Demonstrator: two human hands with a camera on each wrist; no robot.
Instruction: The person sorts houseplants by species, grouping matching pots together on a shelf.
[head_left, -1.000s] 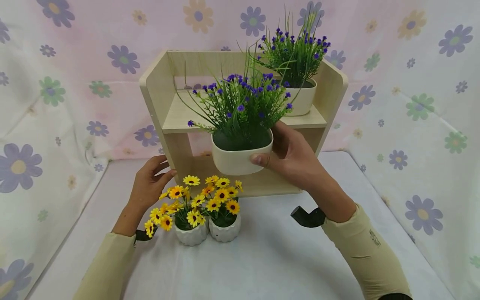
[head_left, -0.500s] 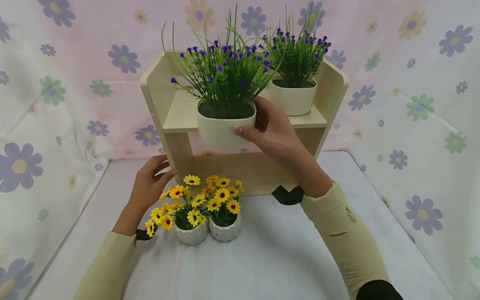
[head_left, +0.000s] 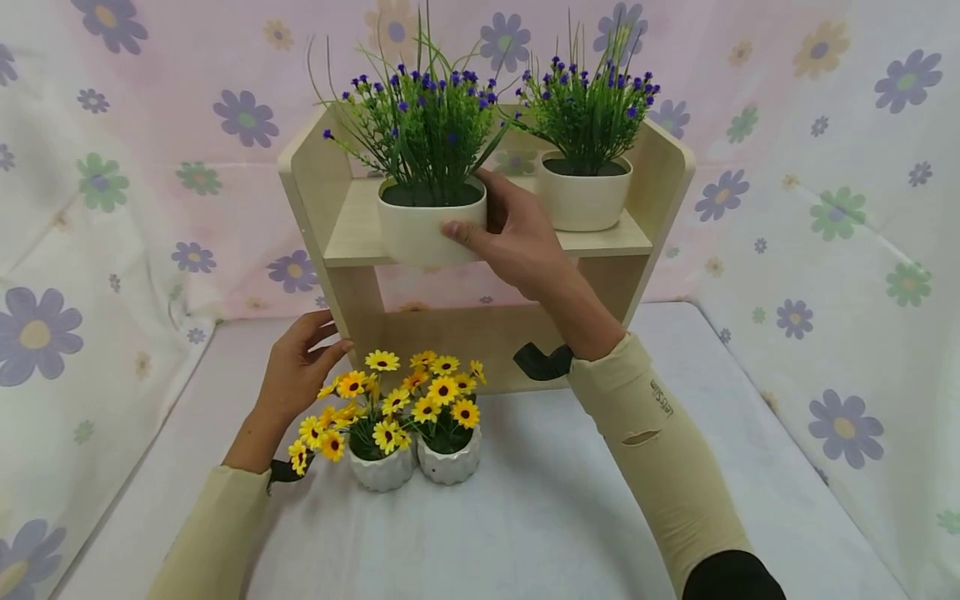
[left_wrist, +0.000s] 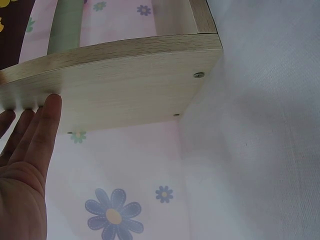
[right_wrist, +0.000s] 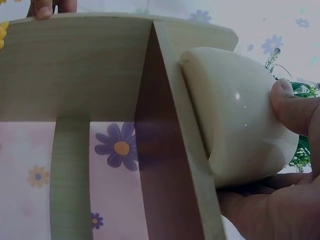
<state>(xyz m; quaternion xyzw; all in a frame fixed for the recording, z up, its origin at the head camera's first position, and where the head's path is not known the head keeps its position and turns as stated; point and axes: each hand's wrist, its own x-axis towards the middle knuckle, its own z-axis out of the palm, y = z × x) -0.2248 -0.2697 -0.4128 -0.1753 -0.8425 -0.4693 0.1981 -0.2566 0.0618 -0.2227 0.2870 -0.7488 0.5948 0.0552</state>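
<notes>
My right hand (head_left: 517,242) grips a cream oval flowerpot (head_left: 420,233) by its right side, thumb in front. Purple-flowered greenery (head_left: 431,133) fills it. The pot is at the front edge of the upper board of a wooden shelf (head_left: 352,233); in the right wrist view the pot's base (right_wrist: 197,107) lies close to that board, and I cannot tell whether it bears on it. My left hand (head_left: 296,367) touches the shelf's left side; in the left wrist view its straight fingers (left_wrist: 47,125) meet the panel (left_wrist: 125,90). A matching purple-flowered pot (head_left: 585,196) stands on the upper board's right.
Two white ribbed pots (head_left: 381,471) of yellow flowers (head_left: 442,389) stand side by side on the white-covered table (head_left: 525,517), before the shelf's lower left. Flower-patterned cloth (head_left: 810,167) hangs behind and at both sides.
My right hand has carried the purple-flowered pot up and left from before the lower opening, then farther back to the upper board's left part. My left hand has stayed at the side panel.
</notes>
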